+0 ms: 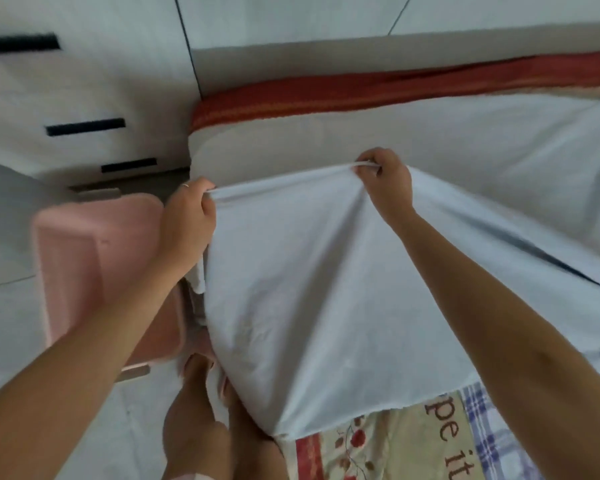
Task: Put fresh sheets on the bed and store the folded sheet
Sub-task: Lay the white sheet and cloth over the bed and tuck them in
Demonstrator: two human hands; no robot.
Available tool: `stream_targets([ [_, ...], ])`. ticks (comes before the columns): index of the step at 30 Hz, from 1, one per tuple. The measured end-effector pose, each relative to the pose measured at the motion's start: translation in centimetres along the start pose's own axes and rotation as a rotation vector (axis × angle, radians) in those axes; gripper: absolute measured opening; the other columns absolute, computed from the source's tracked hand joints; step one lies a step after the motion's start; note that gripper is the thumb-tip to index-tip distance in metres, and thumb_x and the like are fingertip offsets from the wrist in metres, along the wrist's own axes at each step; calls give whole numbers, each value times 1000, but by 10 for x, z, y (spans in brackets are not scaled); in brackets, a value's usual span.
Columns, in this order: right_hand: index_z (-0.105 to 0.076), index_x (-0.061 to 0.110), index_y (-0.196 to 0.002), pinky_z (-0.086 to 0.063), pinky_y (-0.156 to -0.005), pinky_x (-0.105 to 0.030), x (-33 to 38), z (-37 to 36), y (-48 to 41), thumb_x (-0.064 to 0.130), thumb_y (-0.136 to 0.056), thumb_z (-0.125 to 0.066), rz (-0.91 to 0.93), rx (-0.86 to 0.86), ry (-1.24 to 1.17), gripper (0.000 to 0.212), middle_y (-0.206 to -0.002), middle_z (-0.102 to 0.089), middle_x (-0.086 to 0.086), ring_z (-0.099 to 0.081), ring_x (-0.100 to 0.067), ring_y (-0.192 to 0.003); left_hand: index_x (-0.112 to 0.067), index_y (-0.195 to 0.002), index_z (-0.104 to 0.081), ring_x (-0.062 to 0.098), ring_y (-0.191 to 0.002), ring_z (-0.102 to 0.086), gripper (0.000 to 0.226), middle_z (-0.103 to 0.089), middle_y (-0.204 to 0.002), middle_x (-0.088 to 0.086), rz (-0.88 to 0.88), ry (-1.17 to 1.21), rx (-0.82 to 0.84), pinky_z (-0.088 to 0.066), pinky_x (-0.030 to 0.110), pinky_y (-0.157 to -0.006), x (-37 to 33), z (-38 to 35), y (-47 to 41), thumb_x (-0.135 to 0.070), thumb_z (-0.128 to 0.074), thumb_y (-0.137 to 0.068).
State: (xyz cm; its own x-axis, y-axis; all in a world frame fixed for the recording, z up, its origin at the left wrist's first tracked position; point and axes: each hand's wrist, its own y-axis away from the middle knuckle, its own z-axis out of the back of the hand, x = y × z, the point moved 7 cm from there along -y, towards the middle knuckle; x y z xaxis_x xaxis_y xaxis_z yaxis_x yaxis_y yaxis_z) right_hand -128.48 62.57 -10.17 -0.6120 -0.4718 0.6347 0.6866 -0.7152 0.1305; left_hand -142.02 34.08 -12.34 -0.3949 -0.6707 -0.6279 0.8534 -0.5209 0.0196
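Observation:
A white sheet (312,289) hangs stretched between both my hands over the corner of the bed. My left hand (189,216) pinches its hem at the left end. My right hand (387,178) pinches the same hem further right, above the mattress. The mattress (267,147) has a pale grey side and a red patterned band (361,93) along its far edge. More white sheet (516,150) lies spread over the bed to the right. A patterned cover with flowers and checks (413,448) shows under the sheet's lower edge.
A pink plastic basket (94,268) stands on the floor left of the bed, under my left forearm. White drawers with black slot handles (84,126) are at the back left. My bare feet (194,420) stand on the pale floor by the bed corner.

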Motion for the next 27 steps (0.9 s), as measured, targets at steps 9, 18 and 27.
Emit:
stream_targets([
  [9, -61, 22, -89, -37, -70, -22, 6, -82, -90, 32, -85, -63, -56, 17, 50, 11, -85, -59, 8, -54, -12, -81, -4, -110, -58, 35, -94, -54, 28, -59, -105, 20, 195, -44, -43, -40, 37, -73, 95, -25, -83, -3, -34, -94],
  [18, -61, 18, -112, -34, -98, -35, -30, -163, -157, 40, -92, -51, -21, 164, 274, 31, -111, -63, 0, -57, -23, -107, -7, -82, -53, 23, -79, -48, 24, -53, -79, 13, 325, 211, 113, -27, 26, -61, 172, -102, -142, -15, -40, -100],
  [27, -35, 27, -69, -25, -82, -28, -8, -150, -144, 27, -94, -46, -41, -134, 104, 28, -83, -39, 11, -39, -12, -80, -3, -125, -55, 8, -104, -44, 33, -51, -111, 1, 312, 351, 85, -29, -8, -71, 183, -88, -155, -19, -37, -102],
])
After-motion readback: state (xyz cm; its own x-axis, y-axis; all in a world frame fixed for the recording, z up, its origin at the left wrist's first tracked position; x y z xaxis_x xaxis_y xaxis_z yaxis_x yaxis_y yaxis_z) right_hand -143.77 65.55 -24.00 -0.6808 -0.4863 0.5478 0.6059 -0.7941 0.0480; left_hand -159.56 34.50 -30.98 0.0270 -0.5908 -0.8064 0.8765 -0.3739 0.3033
